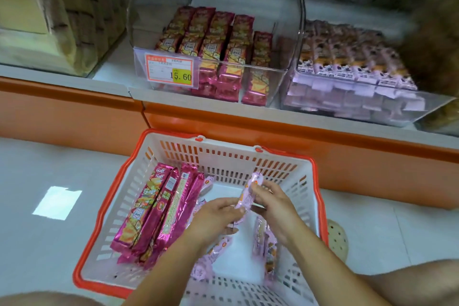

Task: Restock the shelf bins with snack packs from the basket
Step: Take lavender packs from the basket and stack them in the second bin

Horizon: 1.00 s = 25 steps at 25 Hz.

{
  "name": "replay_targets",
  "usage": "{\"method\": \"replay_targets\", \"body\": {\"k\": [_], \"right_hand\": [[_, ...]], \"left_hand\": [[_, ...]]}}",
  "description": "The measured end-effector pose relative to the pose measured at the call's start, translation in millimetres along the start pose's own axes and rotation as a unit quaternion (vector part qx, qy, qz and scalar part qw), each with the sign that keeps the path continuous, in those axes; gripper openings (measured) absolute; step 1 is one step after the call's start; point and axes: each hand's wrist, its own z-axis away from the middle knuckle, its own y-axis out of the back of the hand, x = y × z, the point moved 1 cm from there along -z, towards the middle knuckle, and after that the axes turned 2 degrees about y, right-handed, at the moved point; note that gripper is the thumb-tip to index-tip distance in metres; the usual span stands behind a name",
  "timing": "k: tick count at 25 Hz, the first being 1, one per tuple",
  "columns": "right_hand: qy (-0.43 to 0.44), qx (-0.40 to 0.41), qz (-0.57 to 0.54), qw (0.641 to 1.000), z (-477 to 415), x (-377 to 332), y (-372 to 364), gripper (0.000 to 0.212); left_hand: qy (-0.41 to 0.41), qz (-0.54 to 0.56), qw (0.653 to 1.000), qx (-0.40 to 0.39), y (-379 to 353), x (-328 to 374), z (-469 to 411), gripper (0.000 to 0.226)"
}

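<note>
Head view: lilac pack point(247, 196) held over basket point(231, 150)

L hand point(218, 213) pinches pack's lower end; R hand point(273, 206) grips upper part w/ curled fingers, pack tilted. Basket sits on floor below shelf. Loose lilac packs point(267, 243) on its bottom, magenta packs point(154, 208) along left side. Shelf: mid bin point(273, 87) has magenta packs + price tag point(170, 71); right bin point(360, 83) has lilac ones.

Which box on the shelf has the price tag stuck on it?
The bin of dark pink packs, left of the pale purple one, has the orange tag.
</note>
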Motion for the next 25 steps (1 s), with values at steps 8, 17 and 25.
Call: {"method": "replay_targets", "body": {"k": [8, 17, 25], "right_hand": [[0.012, -0.067, -0.171, 0.983, 28.7, -28.5, 23.4, 0.021], [0.015, -0.064, -0.193, 0.979, 36.4, -36.9, 26.4, 0.03], [0.229, 0.118, 0.146, 0.955, 99.0, -80.9, 5.0, 0.038]], "left_hand": [[-0.078, -0.048, 0.994, -0.061, -32.6, 13.4, 26.0, 0.031], [-0.113, -0.04, 0.991, -0.059, -40.7, 21.1, 34.3, 0.037], [-0.289, -0.125, 0.947, 0.065, -87.4, 55.6, 44.9, 0.047]]}}
